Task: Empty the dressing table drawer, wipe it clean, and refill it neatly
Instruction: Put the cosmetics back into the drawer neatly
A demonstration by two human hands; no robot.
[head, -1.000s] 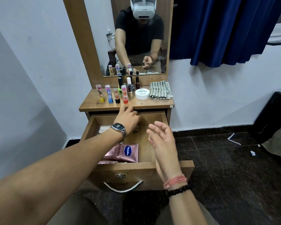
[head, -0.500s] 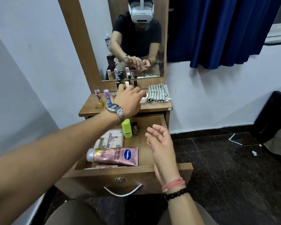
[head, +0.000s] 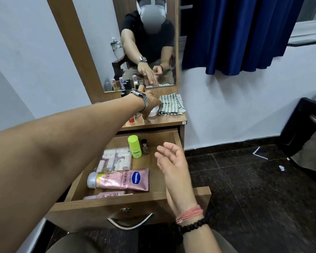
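The dressing table (head: 159,123) stands against the far wall with its mirror (head: 135,42) above, and my drawer (head: 128,205) is pulled out toward me, with things lying in it. In the drawer, the pink lotion tube (head: 120,179) lies on its side near the front, cap to the left, with another pink pack (head: 106,195) just nearer, half hidden by the drawer front. Behind the tube, to the left, sits a clear packet of small white items (head: 115,158). At the far end a green bottle (head: 134,147) stands upright, with a small dark bottle (head: 145,147) just to its right. On the table top, a striped cloth (head: 171,104) lies folded on the right, and a white jar (head: 153,112) sits touching its left edge. My left hand (head: 150,103) reaches over the table top beside that jar, fingers pointing down toward the wood; my arm hides most of them, so I cannot tell whether they grasp anything. A few small bottles (head: 132,119) stand under my wrist, mostly hidden. My right hand (head: 171,161) hovers over the right side of the drawer, palm turned inward, fingers loose and holding nothing.
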